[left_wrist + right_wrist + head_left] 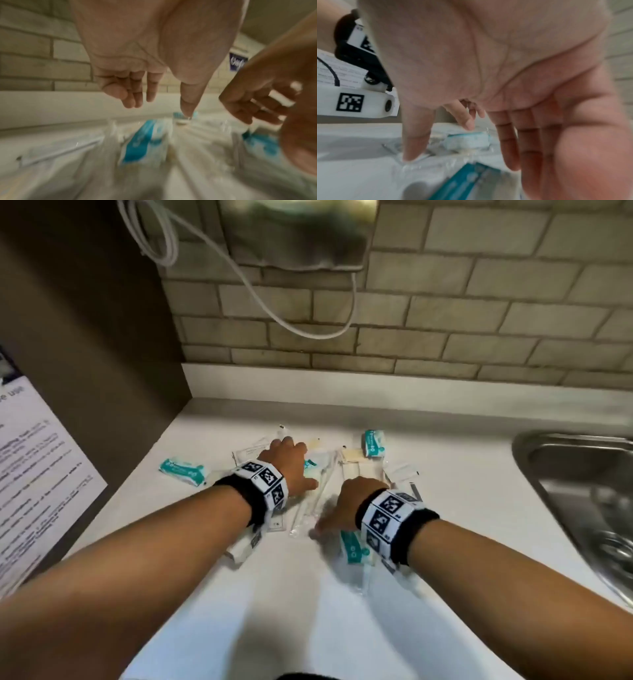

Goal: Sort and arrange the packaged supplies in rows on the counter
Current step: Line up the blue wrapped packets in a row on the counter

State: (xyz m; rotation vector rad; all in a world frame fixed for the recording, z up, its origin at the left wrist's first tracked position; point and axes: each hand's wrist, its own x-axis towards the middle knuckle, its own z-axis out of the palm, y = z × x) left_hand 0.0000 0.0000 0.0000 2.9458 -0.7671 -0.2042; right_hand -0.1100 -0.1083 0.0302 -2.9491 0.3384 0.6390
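Packaged supplies lie scattered on the white counter (308,611): teal-and-white packets at the left (183,470), back right (374,442) and under my right wrist (352,546), plus long clear wrappers (308,501) in the middle. My left hand (291,460) hovers over the pile with relaxed fingers and holds nothing; beneath it lies a teal packet (142,142). My right hand (346,508) is spread flat. In the right wrist view its thumb tip (414,152) presses on a clear wrapper, with teal packets ahead (467,140) and below (465,180).
A steel sink (582,491) is set into the counter on the right. A printed sheet (34,474) hangs on the dark cabinet side to the left. A white cable (239,268) and a cloth (294,234) hang on the tiled wall behind.
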